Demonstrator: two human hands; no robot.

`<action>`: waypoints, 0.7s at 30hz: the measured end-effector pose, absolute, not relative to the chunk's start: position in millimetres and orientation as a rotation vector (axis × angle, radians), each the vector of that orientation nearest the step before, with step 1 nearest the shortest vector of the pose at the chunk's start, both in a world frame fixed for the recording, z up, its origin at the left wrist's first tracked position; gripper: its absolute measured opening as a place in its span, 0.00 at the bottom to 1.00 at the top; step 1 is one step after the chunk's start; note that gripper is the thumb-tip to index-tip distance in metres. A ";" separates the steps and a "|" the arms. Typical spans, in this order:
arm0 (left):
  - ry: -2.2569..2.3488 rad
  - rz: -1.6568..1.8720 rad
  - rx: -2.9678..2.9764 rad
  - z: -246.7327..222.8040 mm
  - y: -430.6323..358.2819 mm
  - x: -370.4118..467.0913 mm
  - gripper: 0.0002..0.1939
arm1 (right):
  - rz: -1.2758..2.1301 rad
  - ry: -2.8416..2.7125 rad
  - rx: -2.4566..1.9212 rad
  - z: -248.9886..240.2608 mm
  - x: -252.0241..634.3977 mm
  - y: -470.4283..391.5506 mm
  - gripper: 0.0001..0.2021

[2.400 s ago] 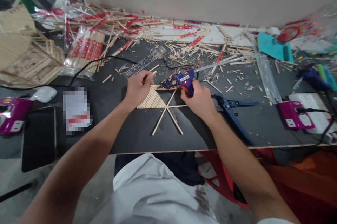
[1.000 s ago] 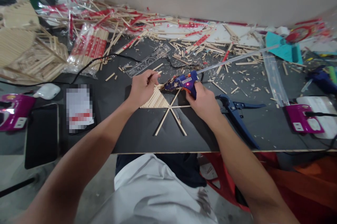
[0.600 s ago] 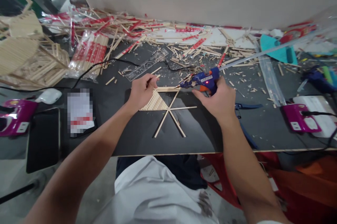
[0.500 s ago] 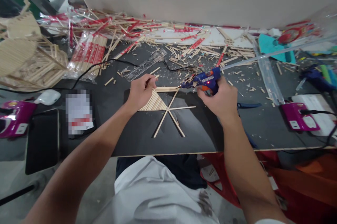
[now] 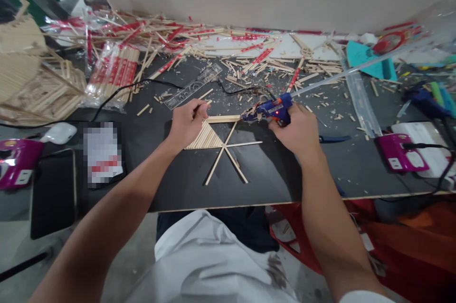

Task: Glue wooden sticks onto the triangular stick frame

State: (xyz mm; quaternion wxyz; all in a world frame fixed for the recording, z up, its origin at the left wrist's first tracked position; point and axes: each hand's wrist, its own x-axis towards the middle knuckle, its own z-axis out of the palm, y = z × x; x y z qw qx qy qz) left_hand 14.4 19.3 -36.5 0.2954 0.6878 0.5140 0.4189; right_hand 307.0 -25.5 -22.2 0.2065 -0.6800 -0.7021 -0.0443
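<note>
Holding a blue glue gun in the right hand, fingers wrapped round the grip, nozzle right by the stick frame; can't tell if it's touching. Frame's lying on the bench, a bit in from the front edge. Left hand's over its left side, fingertips bunched together, can't tell if they're pinching a stick. Clear ruler sits further toward the back edge.
</note>
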 end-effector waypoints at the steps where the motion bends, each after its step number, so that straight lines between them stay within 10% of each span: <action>1: 1.374 1.108 1.831 -36.5 19.3 14.1 0.11 | -0.129 -1.957 -1.898 -22.8 307.1 -25.4 0.14; 21: 1.380 1.102 1.878 -40.6 20.5 13.7 0.12 | -0.147 -2.079 -1.836 -19.2 311.8 -30.3 0.03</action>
